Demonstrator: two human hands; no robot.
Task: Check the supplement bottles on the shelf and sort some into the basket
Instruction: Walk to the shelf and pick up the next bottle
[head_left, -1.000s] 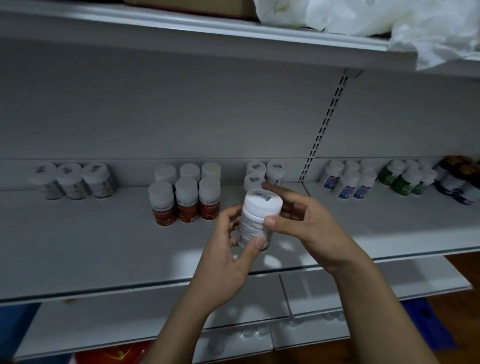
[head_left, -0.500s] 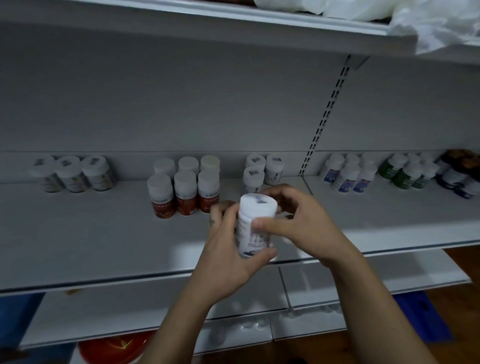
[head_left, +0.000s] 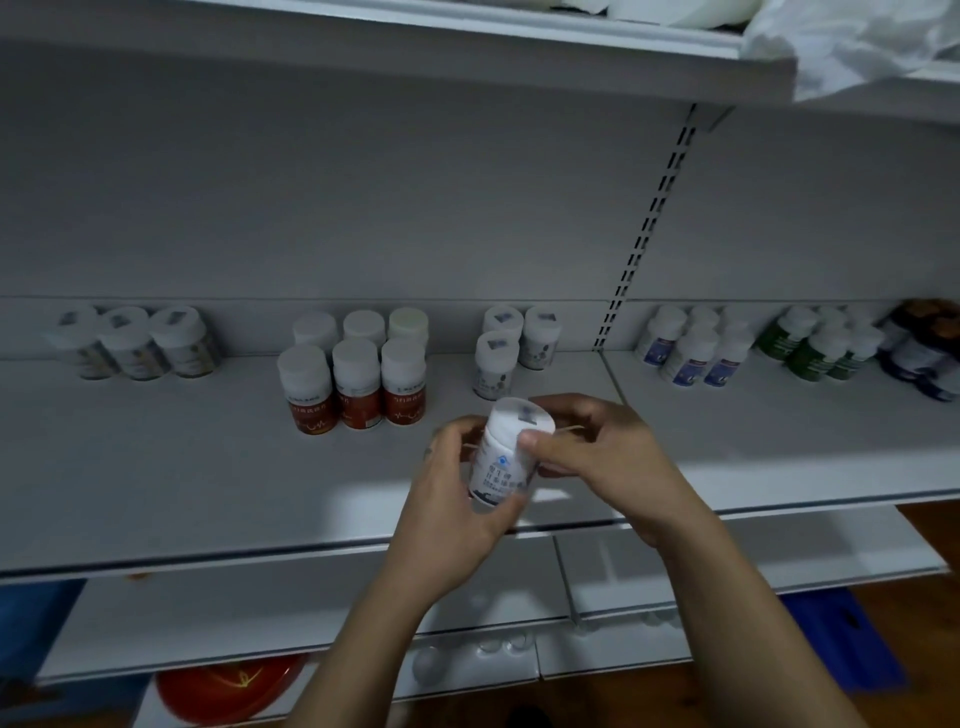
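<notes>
the white shelf (head_left: 156, 467) spans the view beneath and beyond both of your hands, and its front edge runs just under your wrists. an upper shelf (head_left: 415, 47) hangs well above the hands, with a crumpled white plastic sheet (head_left: 857, 47) spilling over its edge up and to the right of your right hand. lower shelves (head_left: 260, 613) step out below your forearms. a red round object (head_left: 228, 686) sits under them, down and left of your left forearm, and a blue object (head_left: 841, 639) lies down and right of your right forearm. a slotted upright (head_left: 649, 223) rises on the back panel above your right hand. bottle groups stand along the back of the shelf: six red-label bottles (head_left: 358, 384) beyond and left of your left hand, three pale-label bottles (head_left: 135, 343) far to the left, three white-capped bottles (head_left: 514, 343) directly beyond the hands, blue-label bottles (head_left: 691, 353) beyond and right of your right hand, then green-label bottles (head_left: 810, 348) and dark bottles (head_left: 924, 348) further right. your left hand (head_left: 447, 514) wraps its fingers and thumb round the lower body of the held bottle (head_left: 501, 462). your right hand (head_left: 602, 462) pinches the same bottle near the cap, thumb in front, fingers behind. the held bottle sits between the two hands, over the front part of the shelf, nearly upright, label toward you, white cap on.
</notes>
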